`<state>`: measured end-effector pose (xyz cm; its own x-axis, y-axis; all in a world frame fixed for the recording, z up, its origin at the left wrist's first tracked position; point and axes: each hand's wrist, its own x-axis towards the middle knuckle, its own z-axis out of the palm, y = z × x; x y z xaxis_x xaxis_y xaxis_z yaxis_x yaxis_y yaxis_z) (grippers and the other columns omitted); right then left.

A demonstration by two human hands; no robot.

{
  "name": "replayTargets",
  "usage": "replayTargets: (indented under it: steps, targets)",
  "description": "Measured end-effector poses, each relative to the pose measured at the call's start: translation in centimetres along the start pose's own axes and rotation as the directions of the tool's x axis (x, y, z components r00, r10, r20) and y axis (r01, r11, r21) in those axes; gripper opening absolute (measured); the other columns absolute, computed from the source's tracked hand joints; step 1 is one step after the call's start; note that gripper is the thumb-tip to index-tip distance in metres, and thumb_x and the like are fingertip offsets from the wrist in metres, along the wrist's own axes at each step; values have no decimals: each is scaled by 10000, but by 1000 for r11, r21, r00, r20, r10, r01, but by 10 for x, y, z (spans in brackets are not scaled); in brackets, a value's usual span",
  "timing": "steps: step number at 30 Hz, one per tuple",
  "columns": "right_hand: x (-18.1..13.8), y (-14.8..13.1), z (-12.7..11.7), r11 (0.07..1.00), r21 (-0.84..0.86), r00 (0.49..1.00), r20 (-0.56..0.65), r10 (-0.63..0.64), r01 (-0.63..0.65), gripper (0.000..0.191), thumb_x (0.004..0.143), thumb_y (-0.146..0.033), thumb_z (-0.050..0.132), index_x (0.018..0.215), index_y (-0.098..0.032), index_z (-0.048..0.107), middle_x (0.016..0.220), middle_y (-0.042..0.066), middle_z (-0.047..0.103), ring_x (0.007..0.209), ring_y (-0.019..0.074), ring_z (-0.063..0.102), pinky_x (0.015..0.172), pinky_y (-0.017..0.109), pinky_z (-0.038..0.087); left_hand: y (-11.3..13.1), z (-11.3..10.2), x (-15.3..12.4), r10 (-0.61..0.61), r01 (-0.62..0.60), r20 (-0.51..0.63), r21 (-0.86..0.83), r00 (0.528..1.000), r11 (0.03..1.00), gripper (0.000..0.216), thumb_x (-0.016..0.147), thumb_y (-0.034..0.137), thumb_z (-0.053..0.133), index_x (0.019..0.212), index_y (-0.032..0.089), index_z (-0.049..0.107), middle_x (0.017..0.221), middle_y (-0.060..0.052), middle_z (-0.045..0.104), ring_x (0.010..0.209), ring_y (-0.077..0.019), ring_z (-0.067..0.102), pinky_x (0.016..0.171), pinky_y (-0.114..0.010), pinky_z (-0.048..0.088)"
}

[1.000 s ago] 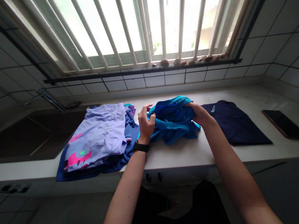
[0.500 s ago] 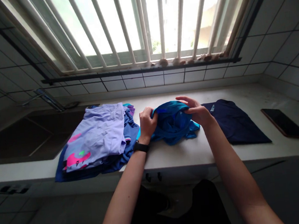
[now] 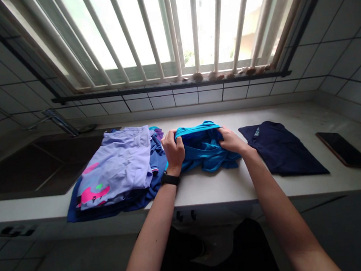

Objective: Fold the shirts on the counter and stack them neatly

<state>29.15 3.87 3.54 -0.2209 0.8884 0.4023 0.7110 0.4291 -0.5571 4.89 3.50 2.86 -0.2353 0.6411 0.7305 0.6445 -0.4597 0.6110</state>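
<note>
A bright blue garment [image 3: 208,156] is bunched on the white counter, its opening stretched wide between my two hands. My left hand [image 3: 173,150], with a black band on the wrist, grips the left edge of that opening. On the right edge, my right hand [image 3: 231,140] has its fingers closed, with some of them hidden inside the cloth. A pile with a lilac garment [image 3: 122,158] on top lies just left of my left hand. To the right of my right hand rests a folded navy garment [image 3: 280,149].
A dark phone [image 3: 344,149] lies at the counter's right end. The sink [image 3: 39,166] with its faucet [image 3: 60,121] is at the left, partly behind the pile. A barred window [image 3: 173,34] rises behind the counter [image 3: 217,187], with small roundish objects [image 3: 198,77] along its sill.
The blue garment's opening has been pulled wider and flatter, its rim now taut. My right hand has closed on the edge and turned slightly; my left hand has shifted a little left.
</note>
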Motion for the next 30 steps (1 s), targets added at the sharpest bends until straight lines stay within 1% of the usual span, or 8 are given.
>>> replayTargets:
  steps: [7,12,15,17,20,22,25,30]
  targets:
    - [-1,-6,5,996,86,990,138,-31,19,557,742,-39,584,1248,-231,716,1276,99,748,1190,291,680,1075,401,500,-2,-2,3,-1,0,-74,-9,997,1000,190,754,155,505,919,245,532,854,-40,594,804,-225,592,827,-388,493]
    - [7,-16,-6,978,196,984,-146,106,-76,231,863,-200,581,991,-219,773,1124,101,783,1127,274,705,1070,387,495,1,-1,2,-22,21,-21,-20,1000,1000,244,755,183,558,989,248,531,770,-8,573,773,-242,611,881,-422,503]
    - [10,-16,-12,935,269,847,-418,328,-229,263,933,-327,520,1007,-209,743,1059,125,774,1094,303,697,1036,430,510,2,1,1,-26,26,9,-7,1000,1000,292,751,180,593,1031,246,537,721,14,556,745,-250,621,917,-455,496]
    - [11,-14,-13,902,319,784,-461,416,-292,319,899,-330,568,1159,-198,698,1112,133,755,1121,313,683,1040,446,510,1,3,1,-27,27,6,-8,1000,1000,291,756,171,598,1033,242,544,738,8,571,751,-252,625,944,-472,488]
    - [10,-11,-10,903,339,892,-270,362,-264,580,755,-278,733,1319,-195,626,1213,114,723,1168,306,661,1043,414,520,-5,3,7,-79,77,-48,-30,996,997,287,751,127,576,1012,243,550,813,-16,604,823,-250,637,969,-462,488]
    - [8,-9,-8,927,293,948,-142,284,-233,565,737,-230,731,1296,-200,656,1210,96,726,1170,296,655,1043,390,522,-10,-1,14,-147,142,-91,-62,985,988,296,722,84,546,970,243,545,870,-35,618,875,-243,640,937,-429,512]
    - [8,-9,-13,959,135,964,-55,259,-250,416,766,-107,591,1137,-209,750,1111,72,743,1100,274,675,1040,370,515,-11,-15,28,-162,156,-94,-71,982,985,269,658,41,509,840,235,543,933,-65,636,925,-245,643,883,-406,544]
    - [22,-35,-58,980,-116,985,34,167,-162,431,723,2,568,1063,-176,764,1054,91,686,1062,281,662,1001,371,530,14,-51,66,28,-28,6,-72,1000,997,198,628,8,474,665,183,560,930,-37,712,966,-232,669,901,-429,560]
